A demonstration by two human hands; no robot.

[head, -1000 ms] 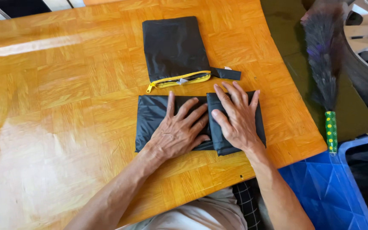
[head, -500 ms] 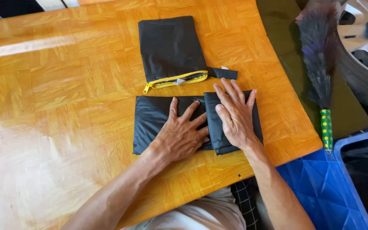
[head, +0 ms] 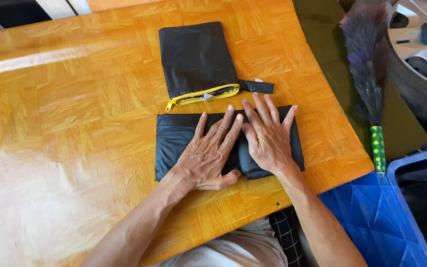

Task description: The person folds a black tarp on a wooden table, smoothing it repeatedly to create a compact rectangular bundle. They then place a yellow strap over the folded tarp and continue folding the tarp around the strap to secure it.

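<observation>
Folded black fabric [head: 174,143] lies flat near the front edge of the wooden bench [head: 75,123], a long dark rectangle with both hands spread on top of it. Left hand [head: 208,155] and right hand [head: 268,138] rest side by side, palms down and fingers splayed, gripping nothing; pressed this way they seem to flatten the folds and keep the slippery cloth from springing open. Just beyond the fingertips sits a black pouch with a yellow zipper [head: 196,62], its mouth turned toward the fabric and its small black tab [head: 258,87] sticking out to the right. Off the bench to the right, well apart, a feather duster with a green dotted handle [head: 366,84] leans beside a car wheel [head: 421,54], and a blue crate [head: 376,217] stands near the person's knee; none of these crowd the hands
</observation>
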